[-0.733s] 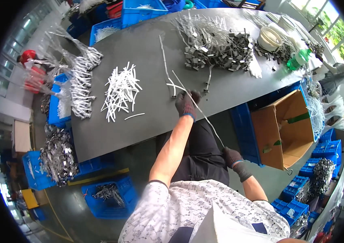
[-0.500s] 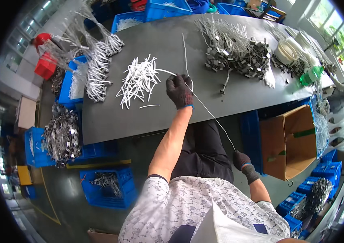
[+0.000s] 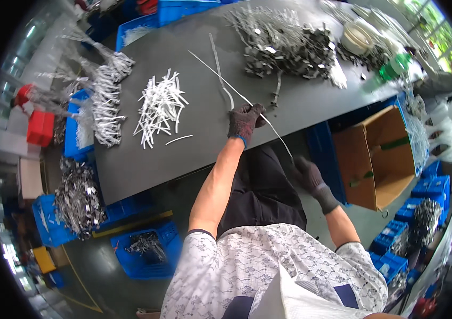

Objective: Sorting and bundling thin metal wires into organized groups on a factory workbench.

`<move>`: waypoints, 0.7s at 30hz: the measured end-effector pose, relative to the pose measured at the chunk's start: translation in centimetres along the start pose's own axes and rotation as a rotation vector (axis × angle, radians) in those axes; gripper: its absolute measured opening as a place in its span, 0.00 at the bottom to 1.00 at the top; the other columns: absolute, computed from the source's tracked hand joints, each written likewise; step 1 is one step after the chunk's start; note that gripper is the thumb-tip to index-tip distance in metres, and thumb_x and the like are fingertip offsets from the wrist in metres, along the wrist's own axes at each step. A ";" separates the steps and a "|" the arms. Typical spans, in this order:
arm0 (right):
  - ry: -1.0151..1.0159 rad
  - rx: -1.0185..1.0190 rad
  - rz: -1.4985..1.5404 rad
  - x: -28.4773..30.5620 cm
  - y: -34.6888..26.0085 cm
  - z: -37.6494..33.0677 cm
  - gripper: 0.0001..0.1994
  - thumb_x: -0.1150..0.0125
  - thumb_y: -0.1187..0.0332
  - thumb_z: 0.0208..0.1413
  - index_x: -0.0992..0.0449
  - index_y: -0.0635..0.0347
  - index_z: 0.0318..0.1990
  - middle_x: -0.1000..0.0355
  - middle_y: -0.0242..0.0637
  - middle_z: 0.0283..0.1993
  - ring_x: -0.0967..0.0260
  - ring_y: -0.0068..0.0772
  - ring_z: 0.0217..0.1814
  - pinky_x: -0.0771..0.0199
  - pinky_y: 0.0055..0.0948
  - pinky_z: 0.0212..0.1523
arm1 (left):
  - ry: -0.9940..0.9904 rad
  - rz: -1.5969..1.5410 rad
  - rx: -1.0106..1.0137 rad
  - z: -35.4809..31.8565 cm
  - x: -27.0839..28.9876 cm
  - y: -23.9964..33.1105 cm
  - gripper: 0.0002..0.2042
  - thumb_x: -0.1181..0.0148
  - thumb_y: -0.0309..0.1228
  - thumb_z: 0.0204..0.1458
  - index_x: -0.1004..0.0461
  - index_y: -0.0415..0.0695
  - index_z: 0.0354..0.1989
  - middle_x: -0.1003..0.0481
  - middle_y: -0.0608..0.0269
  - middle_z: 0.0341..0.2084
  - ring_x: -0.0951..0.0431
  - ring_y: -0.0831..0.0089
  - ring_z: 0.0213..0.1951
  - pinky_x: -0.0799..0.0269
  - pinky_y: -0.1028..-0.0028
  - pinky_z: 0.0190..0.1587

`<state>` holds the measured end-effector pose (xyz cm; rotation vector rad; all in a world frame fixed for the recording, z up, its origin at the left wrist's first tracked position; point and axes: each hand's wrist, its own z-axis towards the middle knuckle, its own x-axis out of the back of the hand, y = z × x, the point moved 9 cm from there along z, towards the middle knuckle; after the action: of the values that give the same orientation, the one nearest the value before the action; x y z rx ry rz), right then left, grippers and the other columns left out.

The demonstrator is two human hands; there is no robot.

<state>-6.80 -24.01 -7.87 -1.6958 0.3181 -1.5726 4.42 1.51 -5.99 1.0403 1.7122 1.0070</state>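
Note:
My left hand (image 3: 245, 121), in a dark knitted glove, is closed around a thin white cord (image 3: 216, 73) just over the table's near edge. The cord's far part sticks out straight beyond the fingers across the tabletop. Its near part slants down to my right hand (image 3: 308, 174), also gloved and blurred by motion, which grips it above my lap. A separate pale strand (image 3: 217, 61) lies on the table, its near end beside my left hand. Left of it is a heap of short white tubes (image 3: 161, 106), with one loose tube (image 3: 179, 139) in front.
Bundled wires with dark connectors (image 3: 295, 56) cover the table's far right, near a green bottle (image 3: 396, 66). White bundles (image 3: 108, 95) line the left edge. An open cardboard box (image 3: 367, 165) stands right of my knees. A co-worker (image 3: 444, 80) is at the far right.
My right hand has come up and closer to my left. The cord now extends straight past my left hand instead of curving there. The whole view has shifted.

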 end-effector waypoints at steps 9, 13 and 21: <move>0.473 0.278 0.125 0.9 -6.0 10.0 0.18 0.42 0.72 0.61 0.32 0.64 0.58 0.22 0.46 0.44 0.22 0.44 0.38 0.20 0.35 0.38 | -0.224 -0.045 0.046 -4.9 -4.0 -2.3 0.14 0.35 0.35 0.60 0.19 0.35 0.46 0.17 0.60 0.37 0.18 0.74 0.38 0.22 0.74 0.47; 0.472 0.282 0.174 -0.9 -7.1 11.5 0.16 0.42 0.69 0.62 0.31 0.64 0.56 0.22 0.46 0.45 0.21 0.43 0.39 0.20 0.34 0.38 | -0.107 -0.120 -0.004 -5.2 -2.8 -2.5 0.14 0.36 0.34 0.61 0.19 0.37 0.48 0.17 0.61 0.37 0.18 0.74 0.35 0.22 0.74 0.45; 0.371 -0.357 0.204 -2.9 2.7 18.9 0.20 0.43 0.53 0.63 0.27 0.58 0.54 0.24 0.56 0.48 0.25 0.61 0.49 0.23 0.50 0.44 | -0.004 0.084 0.387 3.9 5.5 -3.4 0.15 0.36 0.40 0.55 0.20 0.40 0.40 0.19 0.64 0.32 0.20 0.73 0.31 0.21 0.71 0.36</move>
<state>10.98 -16.93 -10.44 -1.5557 0.9797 -1.7437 5.84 6.25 -11.66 1.3667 1.9192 0.7361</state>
